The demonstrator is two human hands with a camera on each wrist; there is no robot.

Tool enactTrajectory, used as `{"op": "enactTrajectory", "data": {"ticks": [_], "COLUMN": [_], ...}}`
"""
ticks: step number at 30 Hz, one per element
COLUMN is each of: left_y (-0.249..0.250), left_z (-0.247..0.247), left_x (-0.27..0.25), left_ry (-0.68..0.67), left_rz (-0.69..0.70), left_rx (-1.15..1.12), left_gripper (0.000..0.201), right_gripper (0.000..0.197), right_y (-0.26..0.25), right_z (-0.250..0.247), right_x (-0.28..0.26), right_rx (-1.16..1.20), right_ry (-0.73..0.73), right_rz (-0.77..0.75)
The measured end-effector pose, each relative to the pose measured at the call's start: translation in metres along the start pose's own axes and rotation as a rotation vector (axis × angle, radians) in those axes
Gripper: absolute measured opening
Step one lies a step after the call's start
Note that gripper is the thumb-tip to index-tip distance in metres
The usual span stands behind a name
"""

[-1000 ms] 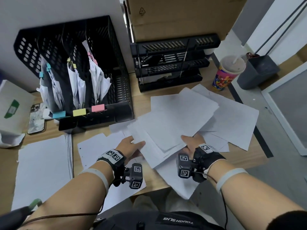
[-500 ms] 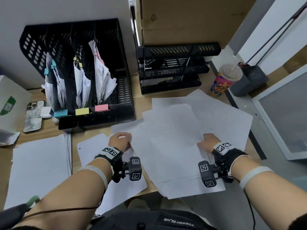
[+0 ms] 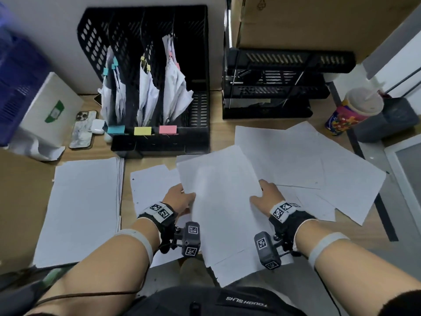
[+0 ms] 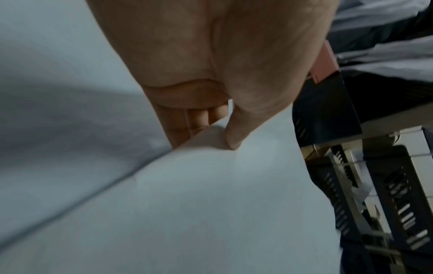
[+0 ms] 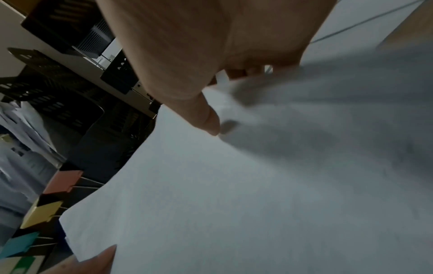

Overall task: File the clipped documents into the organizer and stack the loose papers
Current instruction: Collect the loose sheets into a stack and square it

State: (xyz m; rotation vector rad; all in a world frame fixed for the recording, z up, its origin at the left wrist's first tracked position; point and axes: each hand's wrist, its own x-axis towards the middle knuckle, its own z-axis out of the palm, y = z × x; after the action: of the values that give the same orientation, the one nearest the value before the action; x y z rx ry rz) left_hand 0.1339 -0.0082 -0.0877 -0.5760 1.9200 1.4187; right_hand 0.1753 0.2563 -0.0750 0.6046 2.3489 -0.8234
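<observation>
Both hands hold a bundle of loose white papers (image 3: 223, 201) at the desk's front middle. My left hand (image 3: 180, 197) pinches its left edge, thumb on top and fingers underneath, as the left wrist view shows (image 4: 211, 135). My right hand (image 3: 264, 195) pinches the right edge the same way (image 5: 218, 103). More loose sheets (image 3: 319, 165) lie scattered to the right, and one sheet (image 3: 152, 185) lies under my left hand. A squared paper stack (image 3: 84, 208) lies at the left. The black organizer (image 3: 159, 76) holds clipped documents (image 3: 148, 96) in three slots.
Black letter trays (image 3: 273, 85) stand under a cardboard box (image 3: 319, 26) at the back right. A colourful cup (image 3: 350, 112) and a dark bin (image 3: 391, 119) stand at far right. A phone (image 3: 83, 130), an earbud case (image 3: 97, 126) and a white bag (image 3: 50, 115) lie left of the organizer.
The hands drew the spread sheets together into one narrower bundle and moved closer together. The bundle has shifted left toward the desk's front middle.
</observation>
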Motion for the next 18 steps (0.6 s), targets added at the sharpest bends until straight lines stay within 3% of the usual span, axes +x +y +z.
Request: {"op": "enactTrajectory", "data": {"ticks": [2,4,7,9,12,15,18], "left_y": [-0.002,-0.004,-0.011,-0.023,-0.04,-0.049,-0.052], "left_z": [-0.023,-0.047,-0.08,-0.094,-0.105,-0.106,-0.112], "left_x": [0.0,-0.001,-0.006,-0.007,-0.009,-0.01,-0.011], "left_ry": [0.067,0.177,0.34,0.413,0.51,0.515,0.574], "left_rz": [-0.001,0.018,-0.028,-0.111,-0.138,-0.108,-0.16], "left_rx": [-0.007,0.026,0.149,0.282,0.261,0.16,0.156], "left_gripper": [0.016,0.017,0.02,0.042,0.074,0.082,0.076], "right_gripper": [0.014,0.013,0.037,0.05,0.063,0.069,0.072], "right_y": [-0.011,-0.023,-0.044,-0.06,-0.084,-0.103,-0.113], "right_z": [0.002,0.011,0.035,0.051,0.069,0.082,0.09], "right_x": [-0.001,-0.002,-0.006,-0.009,-0.012,-0.013,-0.014], "right_rx": [0.061,0.085,0.163,0.217,0.277,0.396,0.473], "right_ry": [-0.046,-0.072,-0.118,-0.179,-0.257,-0.315,-0.321], "right_rz": [-0.069,-0.128,-0.133,-0.121,-0.093,-0.028,0.026]}}
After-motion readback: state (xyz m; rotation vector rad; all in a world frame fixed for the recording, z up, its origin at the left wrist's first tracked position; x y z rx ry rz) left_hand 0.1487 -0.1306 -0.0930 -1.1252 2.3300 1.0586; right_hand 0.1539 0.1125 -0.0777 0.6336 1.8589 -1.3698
